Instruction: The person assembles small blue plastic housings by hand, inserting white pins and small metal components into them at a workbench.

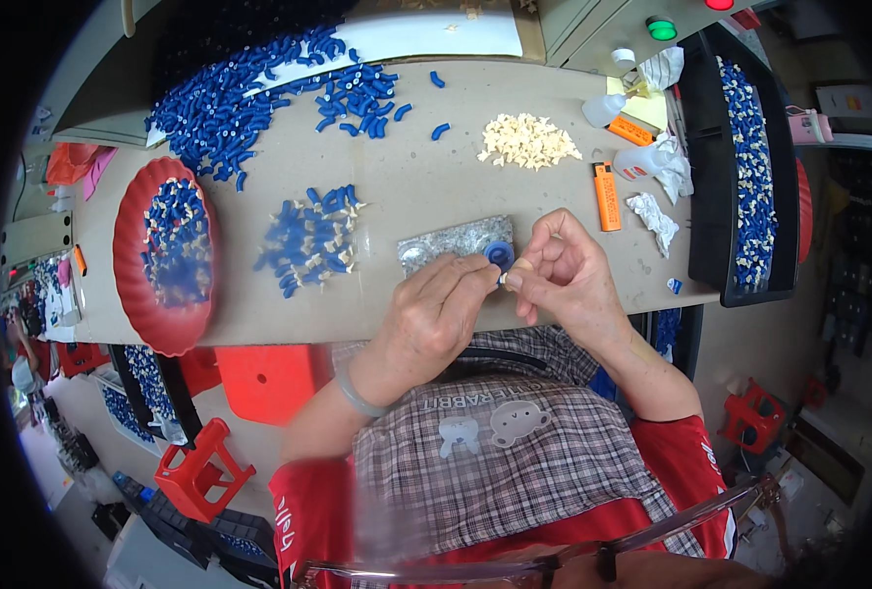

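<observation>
My left hand (436, 309) and my right hand (569, 280) meet near the table's front edge, fingertips pinched together. Between them a tiny blue-and-white piece (502, 280) partly shows; fingers hide most of it. The left fingers close on its blue side, while the right thumb and forefinger pinch its pale end. Just beyond the fingertips lies a speckled grey metal block (436, 245), and at its right end sits a round blue cup-like part (498, 253). Left of the block are blue curved pieces with cream ends (308, 240). A pile of small cream pieces (527, 140) lies farther back.
Loose blue curved tubes (220, 108) cover the back left. A red scalloped bowl (127, 265) holds blue and cream pieces at left. Right are orange lighters (607, 196), small bottles (605, 110), crumpled tissue (655, 222) and a black tray (711, 245). A red stool (269, 383) stands below the table.
</observation>
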Demonstrator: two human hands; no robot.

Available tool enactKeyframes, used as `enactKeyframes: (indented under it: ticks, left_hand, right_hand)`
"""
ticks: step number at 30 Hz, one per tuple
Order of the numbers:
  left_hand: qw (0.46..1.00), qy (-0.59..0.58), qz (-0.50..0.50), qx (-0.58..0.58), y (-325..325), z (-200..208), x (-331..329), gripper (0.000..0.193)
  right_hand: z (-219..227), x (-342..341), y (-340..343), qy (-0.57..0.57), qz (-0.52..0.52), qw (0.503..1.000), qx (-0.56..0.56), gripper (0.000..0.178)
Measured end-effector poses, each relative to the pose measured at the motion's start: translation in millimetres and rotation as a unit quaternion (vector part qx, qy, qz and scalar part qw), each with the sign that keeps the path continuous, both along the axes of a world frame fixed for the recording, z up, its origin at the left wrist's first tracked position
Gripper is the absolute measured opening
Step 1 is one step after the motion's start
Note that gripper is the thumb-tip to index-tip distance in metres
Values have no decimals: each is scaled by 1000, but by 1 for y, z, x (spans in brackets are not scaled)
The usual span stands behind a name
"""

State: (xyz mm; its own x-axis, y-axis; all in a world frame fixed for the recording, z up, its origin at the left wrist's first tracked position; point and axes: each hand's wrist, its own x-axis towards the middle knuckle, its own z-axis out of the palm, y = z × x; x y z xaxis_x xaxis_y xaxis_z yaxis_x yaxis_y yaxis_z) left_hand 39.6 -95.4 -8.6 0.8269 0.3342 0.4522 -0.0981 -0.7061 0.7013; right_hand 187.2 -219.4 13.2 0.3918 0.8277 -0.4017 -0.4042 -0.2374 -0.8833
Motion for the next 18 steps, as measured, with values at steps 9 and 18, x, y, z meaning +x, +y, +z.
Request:
enactKeyframes:
  ticks: [9,18]
  left_hand:
    - [999,14,26,-16,17,7,-14,22]
    - [933,141,278,180,81,10,-69,22]
  right_hand:
    - [-5,33,5,-162,72,984,-27,14]
    - [-37,51,55,-657,51,752,30,10]
